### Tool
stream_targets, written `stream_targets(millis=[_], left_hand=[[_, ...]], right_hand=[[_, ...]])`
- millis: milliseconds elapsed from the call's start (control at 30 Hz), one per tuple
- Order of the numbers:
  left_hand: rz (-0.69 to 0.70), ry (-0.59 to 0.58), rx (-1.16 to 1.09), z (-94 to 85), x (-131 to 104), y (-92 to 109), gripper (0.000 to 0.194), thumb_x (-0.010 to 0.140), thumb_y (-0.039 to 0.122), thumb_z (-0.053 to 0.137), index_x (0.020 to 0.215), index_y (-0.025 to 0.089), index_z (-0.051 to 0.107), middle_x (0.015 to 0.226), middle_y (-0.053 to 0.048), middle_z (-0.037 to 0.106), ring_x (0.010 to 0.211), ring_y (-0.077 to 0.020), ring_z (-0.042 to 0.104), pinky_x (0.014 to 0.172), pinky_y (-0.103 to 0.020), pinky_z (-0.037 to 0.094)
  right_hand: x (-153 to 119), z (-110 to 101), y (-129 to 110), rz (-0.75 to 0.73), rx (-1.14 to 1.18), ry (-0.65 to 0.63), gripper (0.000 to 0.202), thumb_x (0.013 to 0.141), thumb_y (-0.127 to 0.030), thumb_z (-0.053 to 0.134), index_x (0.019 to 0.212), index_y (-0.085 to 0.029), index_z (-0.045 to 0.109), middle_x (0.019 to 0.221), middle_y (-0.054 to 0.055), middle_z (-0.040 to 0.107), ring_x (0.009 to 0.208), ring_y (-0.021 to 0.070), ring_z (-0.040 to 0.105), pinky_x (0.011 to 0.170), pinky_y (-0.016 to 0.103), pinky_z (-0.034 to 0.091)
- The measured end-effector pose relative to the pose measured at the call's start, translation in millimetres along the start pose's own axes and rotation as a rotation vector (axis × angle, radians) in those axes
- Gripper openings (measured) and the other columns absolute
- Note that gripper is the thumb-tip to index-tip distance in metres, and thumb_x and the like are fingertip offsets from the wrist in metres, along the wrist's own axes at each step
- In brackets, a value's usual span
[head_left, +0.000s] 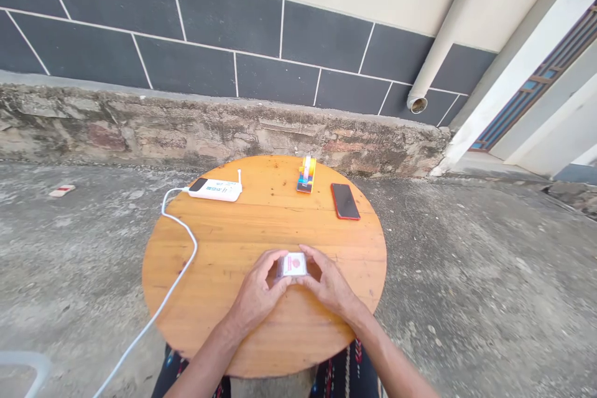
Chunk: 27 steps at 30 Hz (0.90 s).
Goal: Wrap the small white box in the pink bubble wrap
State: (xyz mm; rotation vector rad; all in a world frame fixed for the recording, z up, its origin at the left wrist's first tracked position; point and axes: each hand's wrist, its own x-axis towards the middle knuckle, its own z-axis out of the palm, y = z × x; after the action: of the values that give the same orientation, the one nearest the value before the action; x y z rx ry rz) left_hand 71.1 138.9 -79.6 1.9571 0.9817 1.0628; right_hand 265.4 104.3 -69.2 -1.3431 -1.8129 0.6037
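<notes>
Near the front middle of the round wooden table [219,305], a small clear box with a white, red-printed top [294,264] is held between both hands. My left hand [259,286] grips its left side, with the thumb at the near corner and the fingertips at the far one. On the opposite side, my right hand [329,280] pinches it in the same way, fingers curved around the edge. The box's side walls are partly hidden by the fingers. Whether it rests on the wood or is slightly raised I cannot tell.
Toward the back of the table lie a white device with a dark display [217,189], a small yellow-and-blue object [306,175] and a red-edged phone [346,201]. A white cable [193,242] runs off the left edge. Behind stands a stone-based wall [209,130] with a drainpipe [436,62].
</notes>
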Motion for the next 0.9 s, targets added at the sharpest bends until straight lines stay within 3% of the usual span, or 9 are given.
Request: stream_targets(millis=[167,300,633,900], left_hand=[[-0.037,0.073,-0.004,1.2,-2.1,-3.3,0.059,0.079,0.020,0.055,0.136,0.019,0.037,0.132,-0.012,0.051,0.118,-0.0235,0.052,0.101,-0.043,0.044],[-0.036,0.059,-0.043,1.2,-3.2,-6.9,0.069,0.076,0.013,0.052,0.140,0.019,0.030,0.138,-0.012,0.046,0.125,-0.0241,0.047,0.104,-0.044,0.041],[-0.086,0.071,-0.059,1.9,-3.4,-5.4,0.063,0.079,0.015,0.050,0.139,0.019,0.033,0.134,-0.011,0.049,0.123,-0.0219,0.049,0.104,-0.041,0.043],[-0.072,0.070,-0.018,3.6,-4.4,-9.6,0.063,0.080,0.015,0.051,0.140,0.023,0.033,0.131,-0.009,0.052,0.120,-0.0219,0.052,0.102,-0.041,0.044]], right_hand=[[6.7,6.0,2.0,-0.050,0.011,0.023,0.054,0.085,-0.025,0.063,0.135,-0.024,0.044,0.132,0.009,0.054,0.120,0.0237,0.051,0.102,0.043,0.042],[9.7,8.2,2.8,-0.043,0.027,-0.009,0.055,0.084,-0.021,0.061,0.136,-0.024,0.042,0.132,0.009,0.053,0.119,0.0238,0.052,0.101,0.043,0.043],[4.5,8.6,1.7,0.018,0.049,0.009,0.071,0.077,-0.025,0.065,0.141,-0.023,0.034,0.137,0.012,0.046,0.120,0.0266,0.049,0.100,0.045,0.043],[2.5,10.5,7.6,0.026,0.015,-0.040,0.063,0.084,-0.024,0.060,0.142,-0.024,0.033,0.138,0.009,0.047,0.125,0.0251,0.046,0.105,0.046,0.037]])
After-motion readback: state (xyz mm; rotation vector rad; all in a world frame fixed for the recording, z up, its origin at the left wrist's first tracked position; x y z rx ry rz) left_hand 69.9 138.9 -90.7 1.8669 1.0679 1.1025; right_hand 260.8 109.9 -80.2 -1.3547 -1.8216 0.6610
